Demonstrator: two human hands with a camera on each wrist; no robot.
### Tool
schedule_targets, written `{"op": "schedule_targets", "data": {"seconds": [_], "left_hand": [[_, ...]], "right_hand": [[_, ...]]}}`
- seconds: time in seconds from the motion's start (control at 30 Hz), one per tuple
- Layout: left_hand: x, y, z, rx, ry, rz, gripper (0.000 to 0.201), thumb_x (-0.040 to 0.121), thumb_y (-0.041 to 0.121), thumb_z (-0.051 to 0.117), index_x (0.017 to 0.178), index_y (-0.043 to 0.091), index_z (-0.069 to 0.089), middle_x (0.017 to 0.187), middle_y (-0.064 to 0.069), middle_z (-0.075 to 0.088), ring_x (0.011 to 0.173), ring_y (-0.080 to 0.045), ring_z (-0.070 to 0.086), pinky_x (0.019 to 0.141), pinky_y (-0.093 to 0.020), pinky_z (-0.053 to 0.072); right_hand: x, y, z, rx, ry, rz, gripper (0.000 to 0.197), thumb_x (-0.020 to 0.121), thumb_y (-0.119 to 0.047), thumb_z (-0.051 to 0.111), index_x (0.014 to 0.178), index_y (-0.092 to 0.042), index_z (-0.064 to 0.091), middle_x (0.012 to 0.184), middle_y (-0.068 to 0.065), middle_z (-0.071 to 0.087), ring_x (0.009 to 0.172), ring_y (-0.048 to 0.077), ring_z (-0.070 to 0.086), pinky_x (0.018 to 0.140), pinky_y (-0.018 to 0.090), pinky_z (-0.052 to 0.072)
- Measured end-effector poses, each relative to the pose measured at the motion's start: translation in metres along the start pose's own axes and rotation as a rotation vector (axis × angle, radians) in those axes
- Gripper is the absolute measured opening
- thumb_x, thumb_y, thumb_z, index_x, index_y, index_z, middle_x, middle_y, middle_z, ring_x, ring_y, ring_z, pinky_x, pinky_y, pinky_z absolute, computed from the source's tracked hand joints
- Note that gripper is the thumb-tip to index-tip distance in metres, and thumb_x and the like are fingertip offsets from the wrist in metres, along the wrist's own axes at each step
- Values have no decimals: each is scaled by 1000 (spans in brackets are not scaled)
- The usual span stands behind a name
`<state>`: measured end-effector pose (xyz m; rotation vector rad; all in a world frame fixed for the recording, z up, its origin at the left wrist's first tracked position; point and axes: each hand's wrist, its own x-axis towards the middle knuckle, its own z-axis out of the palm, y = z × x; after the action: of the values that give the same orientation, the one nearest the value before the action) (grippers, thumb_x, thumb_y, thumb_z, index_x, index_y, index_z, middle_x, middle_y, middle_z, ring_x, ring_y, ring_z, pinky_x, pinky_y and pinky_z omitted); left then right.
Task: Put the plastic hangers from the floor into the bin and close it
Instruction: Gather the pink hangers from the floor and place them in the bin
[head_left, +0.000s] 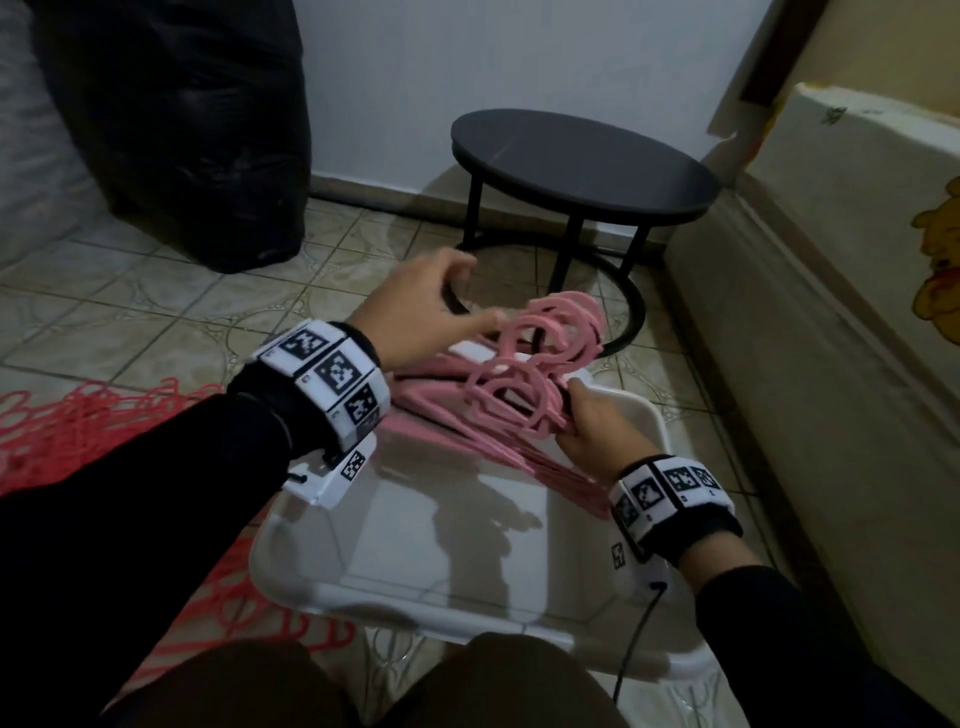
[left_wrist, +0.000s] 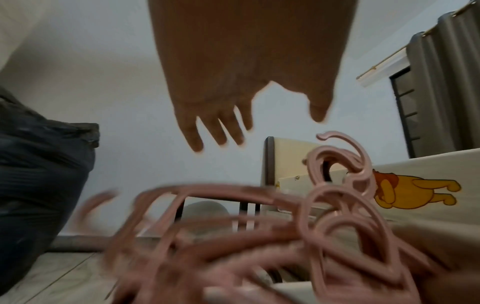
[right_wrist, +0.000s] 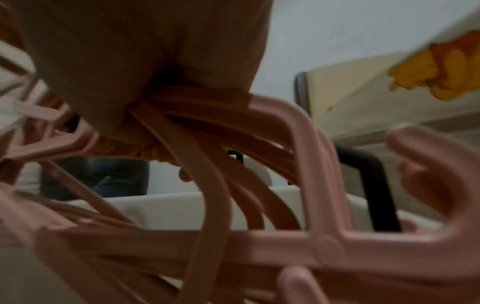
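Right hand (head_left: 589, 421) gripping bundle of pink hangers (head_left: 511, 395) over open white bin (head_left: 457, 597), fingers curling round them. Left hand (head_left: 421, 306) hovering above hooks, fingers relaxed, spreading, holding nothing. Red hangers (head_left: 67, 431) lying on floor (head_left: 156, 312).

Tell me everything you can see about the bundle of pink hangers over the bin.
The pink hangers are a bunch of thin, matte plastic hangers with curved hooks, stacked unevenly so the hooks fan out. The right hand grips them near the necks, holding them tilted over the far end of the clear bin, hooks pointing away. The left hand hovers open above them; contact is unclear.
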<state>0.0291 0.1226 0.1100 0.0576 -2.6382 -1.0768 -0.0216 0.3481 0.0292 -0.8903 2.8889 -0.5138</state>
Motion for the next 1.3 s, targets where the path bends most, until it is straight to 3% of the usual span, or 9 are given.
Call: {"op": "schedule_targets", "data": {"seconds": [0.13,0.23,0.3,0.53,0.7,0.9,1.03,1.17,1.3], "left_hand": [[-15,-28,11,-134,488,-261,71,83,41,66,140,12,34,143,-7,31,135,-22,27,107,-29,23],[-21,-51,38,-517,247,-691,103,69,57,72,147,14,21,149,-9,29,138,-26,28,109,-41,29],[-25,-56,56,-829,40,-812,105,54,61,79,140,19,35,131,-5,51,126,-27,45,92,-41,45],[-22,-57,81,-1021,20,-842,86,56,37,81,133,15,50,115,-13,66,100,-30,66,78,-42,59],[-36,-69,94,-949,161,-923,8,86,4,62,93,8,62,87,-14,68,77,-28,67,56,-33,59],[-33,-71,92,-1034,201,-913,18,90,3,57,107,2,59,85,-11,65,73,-23,64,63,-35,55],[-35,-72,84,-1009,158,-1023,28,77,35,77,79,14,58,84,-12,65,73,-27,64,76,-41,57],[-35,-77,87,-945,155,-972,19,78,33,76,71,16,72,84,-13,73,77,-29,70,81,-47,57],[-33,-85,93,-919,207,-986,25,82,34,67,91,10,67,80,-11,74,74,-29,72,78,-48,58]], "right_hand": [[-4,8,1,211,133,195,35,87,-5,54,119,2,42,100,21,63,91,36,61,64,28,33],[-1,5,11,466,190,286,32,84,0,51,115,0,44,93,23,61,72,34,62,58,31,49],[1,1,18,568,178,295,33,83,3,49,115,-3,45,90,19,58,61,26,59,48,22,47],[-8,-20,35,518,-82,155,35,86,3,50,116,-12,38,87,8,57,64,18,57,53,15,46],[-7,-19,46,473,-205,142,54,83,0,56,131,-12,35,96,3,59,78,17,62,71,29,55],[-7,-15,47,594,-153,233,52,86,4,51,131,-14,33,84,3,59,74,24,66,70,41,58],[-11,-15,44,648,-218,195,48,85,7,48,122,-22,37,78,4,58,61,20,60,65,38,56],[-14,-15,44,586,-228,169,62,80,6,54,124,-34,37,77,2,59,55,18,55,56,33,53],[-12,-12,44,448,-239,199,66,80,-2,60,137,-25,35,86,-3,59,63,11,58,67,31,54]]}}
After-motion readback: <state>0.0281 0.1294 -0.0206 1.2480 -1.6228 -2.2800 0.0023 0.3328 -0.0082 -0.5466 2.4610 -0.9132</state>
